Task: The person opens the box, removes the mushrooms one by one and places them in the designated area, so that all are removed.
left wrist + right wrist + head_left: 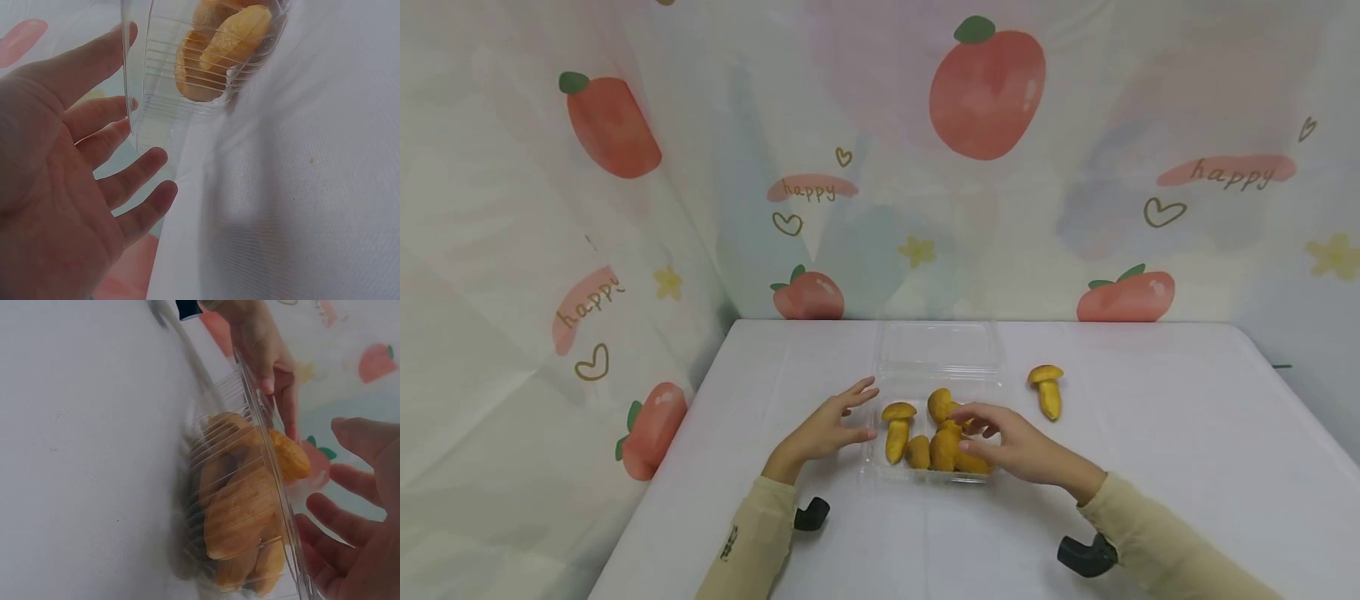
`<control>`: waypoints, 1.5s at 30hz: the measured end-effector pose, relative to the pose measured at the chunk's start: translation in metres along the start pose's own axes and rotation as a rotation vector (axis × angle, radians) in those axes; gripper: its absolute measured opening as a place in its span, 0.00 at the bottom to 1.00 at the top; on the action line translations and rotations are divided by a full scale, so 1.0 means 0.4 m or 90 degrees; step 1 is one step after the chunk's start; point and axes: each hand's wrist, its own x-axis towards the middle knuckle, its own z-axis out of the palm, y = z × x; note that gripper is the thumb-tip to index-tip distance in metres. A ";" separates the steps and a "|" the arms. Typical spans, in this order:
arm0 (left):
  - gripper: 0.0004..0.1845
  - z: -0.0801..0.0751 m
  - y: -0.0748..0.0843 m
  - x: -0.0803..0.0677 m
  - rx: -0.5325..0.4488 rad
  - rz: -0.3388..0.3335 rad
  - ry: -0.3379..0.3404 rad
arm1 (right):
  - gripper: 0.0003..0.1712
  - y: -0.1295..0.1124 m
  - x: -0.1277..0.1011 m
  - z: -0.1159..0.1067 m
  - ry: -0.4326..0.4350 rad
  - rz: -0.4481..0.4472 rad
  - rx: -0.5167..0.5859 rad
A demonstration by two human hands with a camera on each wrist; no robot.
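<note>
A clear plastic box [931,477] with ribbed walls stands on the table, holding several yellow-brown mushrooms. One mushroom [897,433] lies at its left side, cap toward the back; the others crowd the middle and right. My left hand [827,427] is beside the left rim with fingers spread, fingertips right at the wall in the left wrist view. Over the box's right side is my right hand [1018,446], its fingers loosely bent above the mushrooms and partly hiding them. In the right wrist view nothing sits between the fingers of that hand [359,540].
The box's clear lid [938,346] is folded back behind it. To the right a single mushroom [1047,392] lies on the white-covered table [1165,433]. A fruit-printed backdrop [880,100] rises behind the table and along its left side.
</note>
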 end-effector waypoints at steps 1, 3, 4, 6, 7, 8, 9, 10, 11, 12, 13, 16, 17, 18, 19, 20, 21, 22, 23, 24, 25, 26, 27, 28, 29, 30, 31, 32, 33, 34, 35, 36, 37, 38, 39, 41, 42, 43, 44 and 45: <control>0.38 0.000 0.001 0.000 0.000 0.001 0.001 | 0.24 0.002 0.001 0.002 -0.006 -0.002 -0.003; 0.38 -0.001 0.003 0.000 0.003 0.003 0.002 | 0.25 0.005 0.002 0.005 -0.020 0.000 -0.006; 0.38 -0.001 0.005 -0.001 0.003 0.002 0.001 | 0.25 0.007 0.002 0.006 -0.026 0.002 -0.005; 0.37 -0.001 0.006 0.000 0.008 0.006 0.001 | 0.25 0.011 0.003 0.008 -0.037 0.005 -0.003; 0.37 -0.001 0.007 0.000 0.009 0.008 0.001 | 0.25 0.012 0.002 0.008 -0.041 0.006 -0.002; 0.37 -0.001 0.007 0.001 0.016 0.012 0.001 | 0.24 0.013 0.002 0.008 -0.045 0.007 0.001; 0.37 0.000 0.007 0.001 0.018 0.013 0.001 | 0.24 0.014 0.002 0.008 -0.049 0.006 0.002; 0.37 0.000 0.007 0.002 0.021 0.013 0.001 | 0.24 0.015 0.002 0.007 -0.052 0.005 0.003; 0.37 0.000 0.007 0.003 0.024 0.015 0.002 | 0.24 0.015 0.001 0.007 -0.056 0.005 0.003; 0.37 0.000 0.006 0.002 0.025 0.013 0.001 | 0.24 0.015 0.001 0.007 -0.062 0.006 0.004; 0.37 0.000 0.006 0.002 0.024 0.012 0.001 | 0.23 0.016 0.001 0.007 -0.067 0.005 0.005; 0.37 0.000 0.005 0.001 0.017 0.006 -0.001 | 0.24 0.017 0.001 0.007 -0.075 0.006 0.004; 0.38 0.000 0.005 0.001 0.015 0.004 -0.002 | 0.25 0.017 0.000 0.007 -0.077 0.005 0.004; 0.38 0.000 0.004 0.001 0.013 0.001 -0.002 | 0.26 0.017 0.000 0.007 -0.076 0.004 0.002; 0.38 -0.001 0.004 0.001 0.013 0.003 -0.001 | 0.26 0.017 0.000 0.007 -0.076 0.002 -0.001; 0.38 -0.001 0.004 0.001 0.014 0.002 -0.001 | 0.27 0.017 0.000 0.008 -0.075 0.000 -0.003; 0.38 -0.001 0.004 0.000 0.014 0.002 -0.001 | 0.27 0.017 0.000 0.008 -0.075 -0.001 -0.005; 0.38 -0.002 0.004 0.001 0.013 0.001 -0.001 | 0.28 0.016 0.000 0.009 -0.074 -0.002 -0.008; 0.38 -0.002 0.003 0.001 0.012 0.003 -0.001 | 0.28 0.016 0.000 0.009 -0.073 -0.002 -0.011; 0.37 -0.003 0.003 0.001 0.014 0.005 0.000 | 0.28 0.016 0.000 0.009 -0.073 -0.002 -0.015; 0.37 -0.003 0.004 0.001 0.014 0.008 0.000 | 0.27 0.016 0.000 0.009 -0.073 0.000 -0.016; 0.37 -0.003 0.004 0.001 0.014 0.006 -0.001 | 0.27 0.016 -0.001 0.010 -0.073 0.002 -0.019; 0.37 -0.002 0.003 0.001 0.014 0.009 -0.001 | 0.27 0.016 -0.001 0.010 -0.074 0.006 -0.021; 0.37 -0.002 0.002 0.002 0.014 0.011 -0.001 | 0.27 0.016 -0.002 0.010 -0.074 0.008 -0.021; 0.37 -0.001 0.002 0.002 0.014 0.010 -0.001 | 0.27 0.017 -0.003 0.011 -0.073 0.009 -0.023; 0.37 -0.001 0.002 0.002 0.014 0.012 -0.001 | 0.26 0.017 -0.003 0.011 -0.073 0.009 -0.025; 0.37 -0.001 0.001 0.002 0.013 0.012 -0.001 | 0.26 0.018 -0.004 0.012 -0.072 0.008 -0.026; 0.37 -0.001 0.001 0.002 0.014 0.013 -0.001 | 0.26 0.019 -0.004 0.013 -0.070 0.005 -0.028; 0.37 -0.001 0.000 0.002 0.015 0.015 0.000 | 0.26 0.019 -0.004 0.014 -0.068 0.003 -0.030; 0.37 -0.001 0.000 0.002 0.015 0.015 0.000 | 0.25 0.020 -0.004 0.015 -0.066 -0.001 -0.032; 0.37 -0.001 0.000 0.002 0.017 0.017 0.000 | 0.25 0.021 -0.003 0.016 -0.063 -0.005 -0.034; 0.37 -0.002 -0.001 0.003 0.018 0.017 0.000 | 0.25 0.021 -0.002 0.017 -0.062 -0.007 -0.034; 0.38 -0.001 -0.001 0.003 0.016 0.015 0.000 | 0.24 0.020 -0.002 0.018 -0.059 -0.010 -0.033; 0.38 -0.001 -0.001 0.003 0.017 0.016 0.000 | 0.24 0.020 -0.001 0.018 -0.056 -0.012 -0.033; 0.38 -0.001 -0.002 0.004 0.016 0.013 0.000 | 0.24 0.019 -0.001 0.019 -0.052 -0.012 -0.032; 0.38 -0.001 -0.001 0.005 0.017 0.009 0.000 | 0.23 0.018 -0.002 0.020 -0.044 -0.010 -0.031; 0.38 0.000 0.000 0.005 0.016 0.007 0.001 | 0.23 0.017 -0.002 0.021 -0.041 -0.008 -0.033; 0.38 0.000 0.001 0.005 0.015 0.004 0.001 | 0.23 0.017 -0.003 0.021 -0.037 -0.006 -0.034; 0.38 0.000 0.003 0.004 0.016 0.005 0.001 | 0.22 0.017 -0.004 0.021 -0.034 -0.001 -0.037; 0.38 0.001 0.004 0.004 0.015 0.002 0.001 | 0.22 0.017 -0.005 0.022 -0.034 0.002 -0.038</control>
